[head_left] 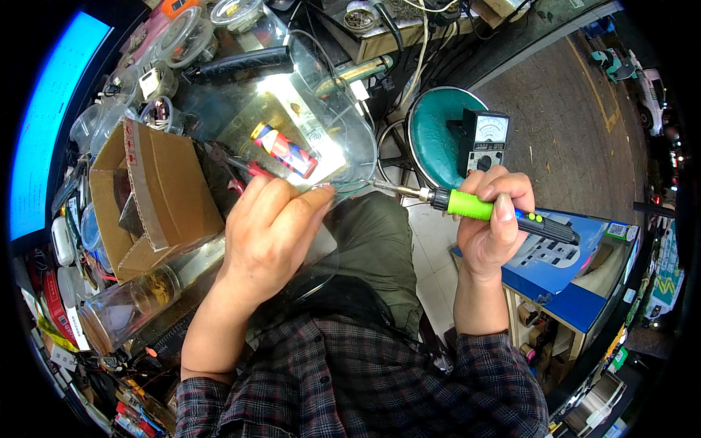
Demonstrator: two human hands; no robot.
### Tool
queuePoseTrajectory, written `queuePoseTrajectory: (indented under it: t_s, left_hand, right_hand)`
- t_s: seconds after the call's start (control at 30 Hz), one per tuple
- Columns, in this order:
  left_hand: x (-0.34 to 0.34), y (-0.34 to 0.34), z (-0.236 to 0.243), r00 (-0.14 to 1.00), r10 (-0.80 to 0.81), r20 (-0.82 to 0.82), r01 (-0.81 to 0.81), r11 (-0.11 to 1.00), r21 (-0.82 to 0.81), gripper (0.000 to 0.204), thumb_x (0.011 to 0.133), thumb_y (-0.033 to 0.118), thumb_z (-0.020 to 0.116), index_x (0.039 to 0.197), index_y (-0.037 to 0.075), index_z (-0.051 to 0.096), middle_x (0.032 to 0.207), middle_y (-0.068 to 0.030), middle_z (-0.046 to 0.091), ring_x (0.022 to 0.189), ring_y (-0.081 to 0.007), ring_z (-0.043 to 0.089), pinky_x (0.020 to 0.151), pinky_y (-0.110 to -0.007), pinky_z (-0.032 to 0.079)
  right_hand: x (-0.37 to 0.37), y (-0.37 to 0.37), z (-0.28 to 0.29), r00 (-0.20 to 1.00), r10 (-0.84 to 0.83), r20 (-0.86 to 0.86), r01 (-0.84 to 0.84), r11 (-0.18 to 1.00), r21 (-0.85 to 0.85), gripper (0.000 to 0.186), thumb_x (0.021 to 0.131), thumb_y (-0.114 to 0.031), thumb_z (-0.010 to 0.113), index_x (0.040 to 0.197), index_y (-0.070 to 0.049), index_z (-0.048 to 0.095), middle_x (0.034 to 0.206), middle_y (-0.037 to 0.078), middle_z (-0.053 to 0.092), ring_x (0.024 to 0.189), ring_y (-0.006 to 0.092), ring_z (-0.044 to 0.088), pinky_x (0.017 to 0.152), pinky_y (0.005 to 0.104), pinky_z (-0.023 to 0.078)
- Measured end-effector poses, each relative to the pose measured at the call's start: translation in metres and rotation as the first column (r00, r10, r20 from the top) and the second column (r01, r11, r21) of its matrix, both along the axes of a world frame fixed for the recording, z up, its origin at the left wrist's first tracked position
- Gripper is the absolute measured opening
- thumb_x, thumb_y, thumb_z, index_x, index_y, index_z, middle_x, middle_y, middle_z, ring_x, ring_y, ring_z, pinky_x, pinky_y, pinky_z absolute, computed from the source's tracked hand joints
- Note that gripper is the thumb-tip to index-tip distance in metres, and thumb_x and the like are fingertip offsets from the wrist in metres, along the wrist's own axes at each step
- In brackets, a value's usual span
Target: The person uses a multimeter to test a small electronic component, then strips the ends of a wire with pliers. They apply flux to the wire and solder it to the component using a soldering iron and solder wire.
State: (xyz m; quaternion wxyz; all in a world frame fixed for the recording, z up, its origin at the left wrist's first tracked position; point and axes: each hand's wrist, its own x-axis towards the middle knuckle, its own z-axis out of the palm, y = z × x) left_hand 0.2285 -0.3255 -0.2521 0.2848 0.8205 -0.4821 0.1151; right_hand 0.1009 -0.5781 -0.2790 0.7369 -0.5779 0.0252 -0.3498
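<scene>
My right hand (493,244) is wrapped round the bright green and black grip of a soldering iron (471,205). The iron points left, its metal tip close to a thin greenish wire (352,187); whether they touch is too small to tell. That wire comes from the pinched fingertips of my left hand (270,230), over the edge of the clear tabletop. Just beyond my left hand lies a red, blue and yellow cylinder (285,150). Pliers with red handles (235,172) rest between the left hand and the cardboard box.
An open cardboard box (171,197) and a clear cylindrical jar (139,299) stand at left, near plastic tubs (182,44) and a lit screen (55,117). An analog multimeter (485,139) sits on a green stool (436,131). A blue box (558,255) lies at right.
</scene>
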Motion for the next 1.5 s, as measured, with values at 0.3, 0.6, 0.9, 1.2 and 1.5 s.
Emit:
queuePoseTrajectory:
  t_s: [0.3, 0.6, 0.9, 1.2, 1.5]
  left_hand:
    - [0.000, 0.000, 0.001, 1.000, -0.007, -0.006, 0.007, 1.000, -0.011, 0.033, 0.078, 0.001, 0.087, 0.109, 0.007, 0.076, 0.084, -0.0056, 0.058, 0.074, -0.0272, 0.057, 0.065, -0.039, 0.048]
    - [0.000, 0.000, 0.001, 1.000, -0.003, -0.003, 0.003, 1.000, -0.020, 0.033, 0.078, 0.000, 0.087, 0.109, 0.007, 0.076, 0.085, -0.0065, 0.059, 0.074, -0.0277, 0.057, 0.065, -0.039, 0.048]
    - [0.000, -0.001, -0.001, 0.994, 0.034, -0.108, -0.048, 0.990, -0.131, 0.032, 0.082, -0.005, 0.083, 0.110, 0.003, 0.071, 0.087, -0.0110, 0.060, 0.076, -0.0316, 0.058, 0.066, -0.042, 0.048]
    - [-0.003, 0.004, 0.002, 0.998, -0.037, -0.054, 0.031, 0.994, -0.106, 0.028, 0.080, -0.003, 0.086, 0.104, 0.003, 0.073, 0.079, -0.0093, 0.058, 0.067, -0.0302, 0.059, 0.059, -0.042, 0.047]
    - [0.010, -0.013, 0.018, 0.995, -0.089, -0.053, 0.084, 0.992, -0.091, 0.018, 0.088, -0.005, 0.078, 0.103, 0.002, 0.072, 0.087, -0.0105, 0.063, 0.076, -0.0286, 0.059, 0.068, -0.039, 0.047]
  right_hand:
    - [0.000, -0.001, -0.002, 1.000, -0.001, 0.009, 0.001, 1.000, -0.006, 0.025, 0.103, -0.024, 0.065, 0.099, -0.001, 0.056, 0.085, 0.011, 0.056, 0.068, 0.0192, 0.057, 0.060, 0.0323, 0.049]
    - [0.000, 0.000, -0.002, 1.000, -0.012, 0.005, 0.012, 1.000, -0.001, 0.024, 0.103, -0.023, 0.064, 0.099, -0.001, 0.056, 0.084, 0.011, 0.056, 0.068, 0.0190, 0.056, 0.060, 0.0327, 0.048]
    - [-0.007, -0.012, 0.010, 0.974, -0.189, 0.128, 0.196, 0.980, -0.044, 0.030, 0.107, -0.034, 0.057, 0.107, -0.004, 0.055, 0.087, 0.010, 0.053, 0.073, 0.0221, 0.058, 0.061, 0.0352, 0.052]
    - [-0.030, -0.035, 0.004, 0.827, -0.469, -0.311, 0.096, 0.661, -0.744, 0.019, 0.106, -0.013, 0.063, 0.120, -0.001, 0.065, 0.104, 0.013, 0.067, 0.096, 0.0226, 0.072, 0.084, 0.0334, 0.056]
    - [-0.040, -0.007, -0.028, 0.979, -0.067, -0.194, 0.123, 0.948, 0.294, 0.027, 0.108, -0.028, 0.061, 0.120, -0.004, 0.057, 0.101, 0.007, 0.060, 0.089, 0.0250, 0.070, 0.083, 0.0431, 0.060]
